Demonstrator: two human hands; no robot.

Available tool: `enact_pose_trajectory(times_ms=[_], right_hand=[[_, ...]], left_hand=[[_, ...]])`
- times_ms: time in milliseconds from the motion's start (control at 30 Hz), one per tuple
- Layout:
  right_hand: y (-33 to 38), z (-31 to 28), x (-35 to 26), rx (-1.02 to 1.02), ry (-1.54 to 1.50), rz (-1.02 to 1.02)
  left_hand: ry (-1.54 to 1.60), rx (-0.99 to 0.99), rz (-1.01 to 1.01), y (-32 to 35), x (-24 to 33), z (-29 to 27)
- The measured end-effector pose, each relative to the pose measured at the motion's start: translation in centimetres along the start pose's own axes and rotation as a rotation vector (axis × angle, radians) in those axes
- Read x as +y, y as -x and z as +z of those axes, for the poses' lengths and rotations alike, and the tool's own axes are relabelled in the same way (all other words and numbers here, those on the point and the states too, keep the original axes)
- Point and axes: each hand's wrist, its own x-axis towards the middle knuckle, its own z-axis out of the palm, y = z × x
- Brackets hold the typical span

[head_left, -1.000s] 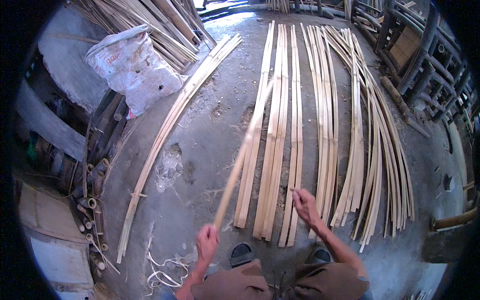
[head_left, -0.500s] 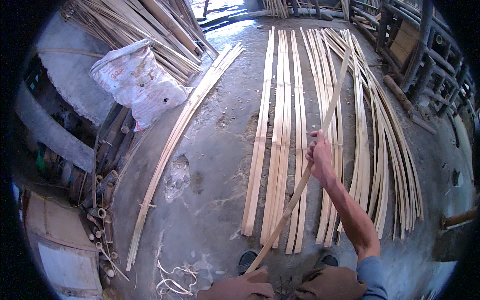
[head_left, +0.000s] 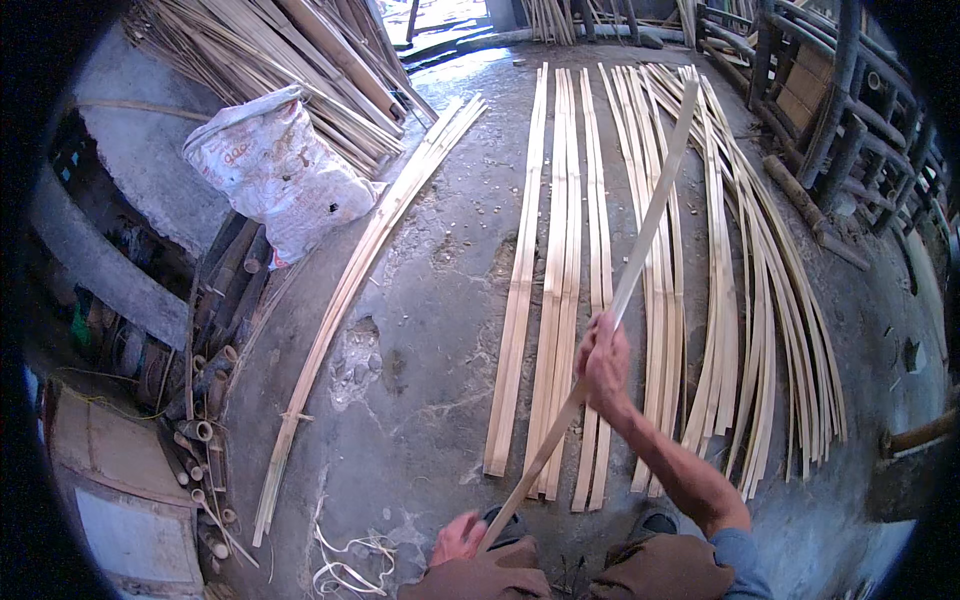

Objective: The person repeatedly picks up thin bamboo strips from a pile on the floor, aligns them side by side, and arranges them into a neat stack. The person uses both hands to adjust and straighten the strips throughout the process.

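the right hand point(head_left: 604, 372) is gripping a long pale strip point(head_left: 650, 215) near its middle, fingers wrapping around it. the strip is slanting from beside the left knee point(head_left: 478, 572) up toward the far right, passing above the other strips. the left hand point(head_left: 458, 537) is hovering just beside the strip's lower end; blur is leaving it unclear whether those fingers are holding it. beneath, rows of flat strips point(head_left: 515, 350) are lying lengthwise on the concrete floor point(head_left: 420, 330), with a fanned bundle point(head_left: 800, 320) spreading at the right. a narrow bundle point(head_left: 352, 273) is lying well apart at the left, near a white sack point(head_left: 285, 165). curled pale strands point(head_left: 357, 545) are resting on the floor near the left hand.
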Motion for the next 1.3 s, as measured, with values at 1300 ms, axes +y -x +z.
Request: enact_pose_trajectory(times_ms=[1300], right_hand=[[-5.7, -4.3, -9.3, -0.021, 0.13, -0.048]], left_hand=[[0.77, -0.418, -0.136, -1.2, -2.1, 9.7]])
